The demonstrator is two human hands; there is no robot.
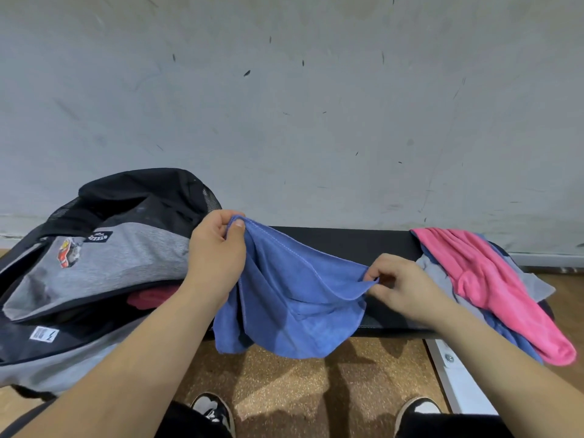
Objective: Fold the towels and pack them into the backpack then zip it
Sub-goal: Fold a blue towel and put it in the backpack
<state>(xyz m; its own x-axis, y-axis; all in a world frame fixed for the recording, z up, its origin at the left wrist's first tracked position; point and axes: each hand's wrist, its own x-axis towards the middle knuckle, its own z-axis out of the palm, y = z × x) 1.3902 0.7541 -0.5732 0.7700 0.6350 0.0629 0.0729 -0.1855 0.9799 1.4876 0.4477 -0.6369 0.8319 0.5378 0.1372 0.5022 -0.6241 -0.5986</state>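
A blue towel (pixel 290 305) hangs in the air over the front edge of a black bench (pixel 341 245). My left hand (pixel 218 251) pinches one top corner of it, and my right hand (pixel 401 286) pinches the other corner, lower and to the right. The grey and black backpack (pixel 104 263) lies open on the left end of the bench, with a pink towel (pixel 148 298) showing inside its opening. A heap of loose towels sits on the right end, with a pink towel (pixel 493 286) on top of grey and blue ones.
A scuffed white wall (pixel 284 105) rises right behind the bench. Speckled brown floor (pixel 284 384) lies below, with my two shoes at the bottom edge. A white bench leg (pixel 458 384) stands at the lower right.
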